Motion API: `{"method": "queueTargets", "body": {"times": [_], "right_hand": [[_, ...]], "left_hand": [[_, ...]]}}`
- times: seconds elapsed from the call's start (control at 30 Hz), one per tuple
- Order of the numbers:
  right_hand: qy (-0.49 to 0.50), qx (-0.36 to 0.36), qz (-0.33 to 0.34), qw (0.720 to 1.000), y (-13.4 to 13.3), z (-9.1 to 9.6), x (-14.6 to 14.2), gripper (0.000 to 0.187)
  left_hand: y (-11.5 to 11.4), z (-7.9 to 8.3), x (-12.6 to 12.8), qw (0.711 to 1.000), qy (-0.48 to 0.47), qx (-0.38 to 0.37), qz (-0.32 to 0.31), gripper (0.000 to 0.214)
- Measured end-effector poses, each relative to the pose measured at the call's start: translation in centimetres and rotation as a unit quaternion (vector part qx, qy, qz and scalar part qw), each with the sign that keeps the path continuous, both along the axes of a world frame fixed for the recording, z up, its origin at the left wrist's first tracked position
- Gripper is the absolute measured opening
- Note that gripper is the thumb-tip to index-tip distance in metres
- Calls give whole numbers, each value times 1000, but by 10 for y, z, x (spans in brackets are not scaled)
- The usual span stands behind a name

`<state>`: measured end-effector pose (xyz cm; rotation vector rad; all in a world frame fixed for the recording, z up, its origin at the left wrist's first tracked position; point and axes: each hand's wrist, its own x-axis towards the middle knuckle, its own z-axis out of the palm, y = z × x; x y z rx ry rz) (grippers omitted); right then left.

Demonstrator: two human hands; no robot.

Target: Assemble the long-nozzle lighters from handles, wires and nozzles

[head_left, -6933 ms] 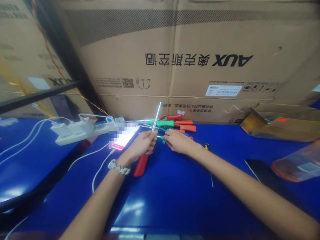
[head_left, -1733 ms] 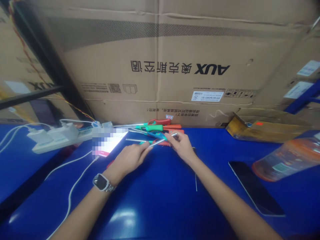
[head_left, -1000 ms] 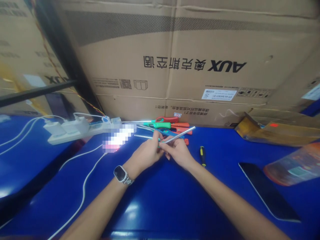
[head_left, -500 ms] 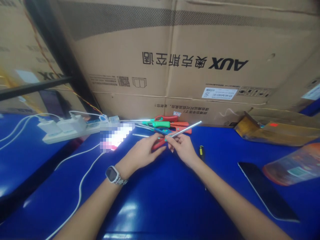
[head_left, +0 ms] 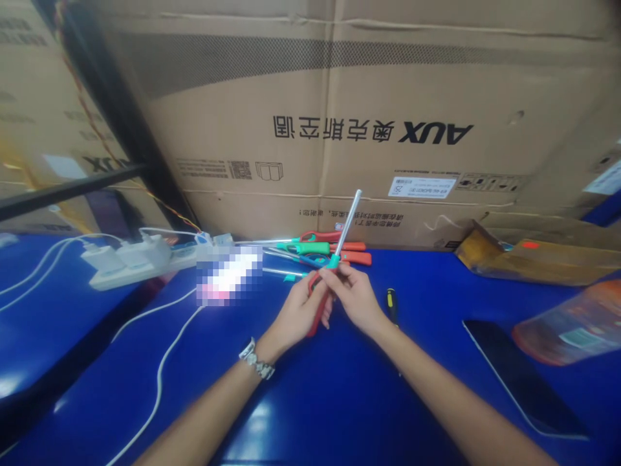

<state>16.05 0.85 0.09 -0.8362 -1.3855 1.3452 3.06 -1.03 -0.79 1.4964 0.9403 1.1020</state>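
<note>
My left hand [head_left: 297, 314] is closed round the red handle of a long-nosed gas lighter [head_left: 349, 223]. Its metal tube points up and slightly right, away from me. My right hand [head_left: 358, 298] pinches the same lighter near the green collar at the base of the tube. Just beyond my hands lies a pile of similar lighters, among them a green one [head_left: 311, 247], a red one [head_left: 323, 236] and an orange one [head_left: 356, 257]. Another metal tube with a green part [head_left: 291, 277] lies left of my hands, its other end hidden behind my left hand.
A large cardboard carton [head_left: 218, 129] stands behind the blue table [head_left: 301, 414]. At left are a power strip [head_left: 111, 278] with white cables and a bright, blurred-out patch. To the right lie a yellow-black screwdriver [head_left: 391, 303], a dark flat slab [head_left: 524, 382], a clear jar [head_left: 567, 330] and an open box [head_left: 524, 259].
The lighter has swung from a shallow slant to a steeper one, its tube now pointing up. My left hand has turned and shifted slightly right and down, round the handle.
</note>
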Motion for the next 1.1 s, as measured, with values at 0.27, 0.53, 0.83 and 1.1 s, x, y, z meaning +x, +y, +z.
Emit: {"method": "queueTargets", "body": {"times": [0.27, 0.53, 0.83, 1.1], "right_hand": [[-86, 117, -59, 988, 8, 4, 8, 41], [-344, 122, 9, 931, -1, 16, 17, 29], [-653, 234, 27, 719, -21, 11, 2, 31], [-567, 302, 70, 763, -12, -2, 5, 17]], "left_hand": [[12, -4, -26, 999, 19, 33, 1, 36], [18, 10, -50, 934, 142, 230, 236, 22], [1, 8, -49, 869, 215, 421, 146, 39], [6, 3, -40, 886, 320, 333, 41, 32]]}}
